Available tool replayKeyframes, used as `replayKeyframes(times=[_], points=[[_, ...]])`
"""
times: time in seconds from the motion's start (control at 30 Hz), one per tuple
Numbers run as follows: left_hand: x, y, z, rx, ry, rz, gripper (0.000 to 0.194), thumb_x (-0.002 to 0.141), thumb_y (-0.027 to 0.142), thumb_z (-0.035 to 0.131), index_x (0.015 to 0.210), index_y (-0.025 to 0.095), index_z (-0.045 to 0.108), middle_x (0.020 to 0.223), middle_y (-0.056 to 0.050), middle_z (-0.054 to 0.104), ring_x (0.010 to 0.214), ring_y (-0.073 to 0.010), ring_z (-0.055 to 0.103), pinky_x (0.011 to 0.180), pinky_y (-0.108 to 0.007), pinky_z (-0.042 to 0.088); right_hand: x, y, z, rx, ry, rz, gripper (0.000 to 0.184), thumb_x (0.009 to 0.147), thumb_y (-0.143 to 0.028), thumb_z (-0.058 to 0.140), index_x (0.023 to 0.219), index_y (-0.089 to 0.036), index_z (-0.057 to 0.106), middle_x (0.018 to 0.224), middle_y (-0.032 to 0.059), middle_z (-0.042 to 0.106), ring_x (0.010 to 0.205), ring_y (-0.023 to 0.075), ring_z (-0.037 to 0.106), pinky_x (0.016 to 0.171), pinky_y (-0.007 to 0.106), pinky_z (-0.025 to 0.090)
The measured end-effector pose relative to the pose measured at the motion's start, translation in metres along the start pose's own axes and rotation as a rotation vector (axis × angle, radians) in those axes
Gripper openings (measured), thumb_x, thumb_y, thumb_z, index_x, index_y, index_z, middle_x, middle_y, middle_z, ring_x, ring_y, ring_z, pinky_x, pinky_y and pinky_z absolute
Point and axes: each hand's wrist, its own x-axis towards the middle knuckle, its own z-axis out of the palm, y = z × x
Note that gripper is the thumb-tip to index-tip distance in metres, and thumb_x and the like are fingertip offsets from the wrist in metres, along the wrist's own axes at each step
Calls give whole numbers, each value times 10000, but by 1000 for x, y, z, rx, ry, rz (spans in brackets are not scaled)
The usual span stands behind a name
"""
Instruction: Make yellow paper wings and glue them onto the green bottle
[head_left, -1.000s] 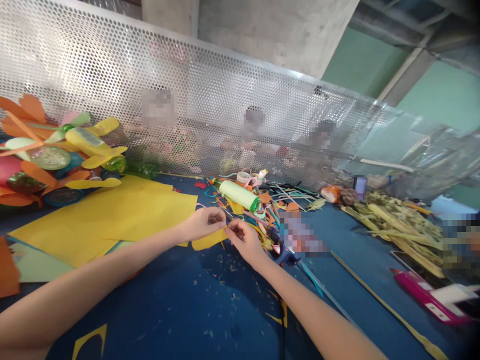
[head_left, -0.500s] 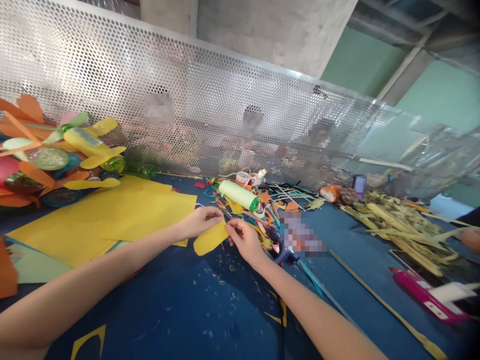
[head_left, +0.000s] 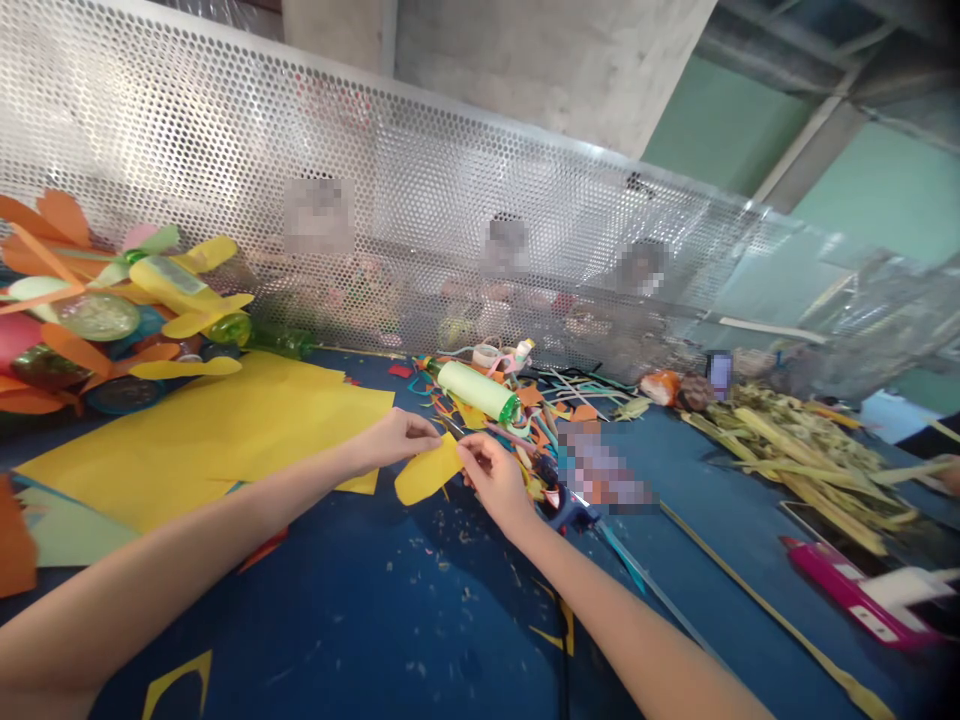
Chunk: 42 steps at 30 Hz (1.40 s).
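Note:
A yellow paper piece (head_left: 427, 474) with a rounded lower end is held up over the blue table, tilted between both hands. My right hand (head_left: 496, 482) pinches its right edge between thumb and fingers. At the upper left edge, my left hand (head_left: 397, 440) has its fingertips closed together against the paper. A thin dark object just beyond the fingertips is too small to name. Behind the hands lies a green bottle (head_left: 477, 390) wrapped in pale green paper, among coloured paper scraps (head_left: 529, 395).
Large yellow sheets (head_left: 300, 420) lie at left, below decorated bottles with paper petals (head_left: 169, 285). A blue glue gun (head_left: 574, 512) is right of my hands. Dried plant strips (head_left: 810, 450) and a pink power strip (head_left: 847, 590) lie further right. A perforated metal screen (head_left: 450, 200) stands behind; people sit beyond it.
The yellow paper piece has shifted slightly right and up with my right hand. My left fingertips have drawn back a little to the left.

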Motion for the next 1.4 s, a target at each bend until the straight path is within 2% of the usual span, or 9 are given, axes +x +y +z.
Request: replayKeyframes(times=[0.17,0.3,0.43,0.63,0.97,1.1,1.23,1.3,1.4], points=[[2,-3,2,-105,39,-23,304,703,427,593,744,130,646,600,12,547,514,-90,414,462,-206,280,-3,-15,-3,-237,123,-245,100,801,-220,521,897,-218,550,923,63,531,880,196,543,753,321,479],[2,1,1,-148,99,-76,321,672,451,620,702,132,617,509,44,471,453,-74,345,426,-206,224,-5,-19,-3,-338,59,-347,236,746,-138,526,954,-238,574,979,65,497,959,208,516,861,364,440],[0,6,-1,-171,120,-92,318,655,457,633,672,141,606,508,42,479,462,-79,373,423,-204,249,-4,-15,-1,-352,2,-359,287,735,-162,571,1010,-245,565,1026,72,480,964,210,519,868,361,439],[1,1,-2,-154,140,-73,328,661,468,618,636,144,575,550,32,511,528,-95,443,487,-203,322,-3,-12,-1,-323,-48,-322,172,804,-231,549,975,-241,557,981,58,506,911,193,533,820,332,450],[3,-2,1,-89,110,-46,368,699,493,562,586,145,519,518,44,448,508,-93,398,474,-206,283,-4,-11,-1,-237,2,-238,94,846,-249,460,834,-213,546,826,50,567,737,172,558,696,312,477],[3,-4,3,-91,74,-18,384,767,504,472,676,138,548,588,25,504,551,-108,446,503,-213,326,-2,-3,0,-65,59,-73,111,849,-317,451,829,-211,481,738,31,578,692,176,599,648,300,506],[2,-4,5,-115,101,1,289,789,456,484,820,169,493,699,22,539,643,-119,498,573,-219,380,4,4,0,175,125,29,141,849,-366,458,835,-229,428,711,19,601,660,185,635,669,332,537],[0,-2,5,-231,54,-3,286,790,410,512,965,209,408,810,12,569,660,-117,536,594,-234,417,6,8,0,247,145,56,154,846,-383,462,843,-236,418,720,20,614,640,190,642,643,343,546],[-3,1,4,-402,-88,35,431,755,299,593,1079,258,312,945,-15,576,696,-118,588,647,-267,459,8,12,1,271,158,84,175,849,-408,448,863,-242,395,710,23,622,606,201,645,555,343,545]])
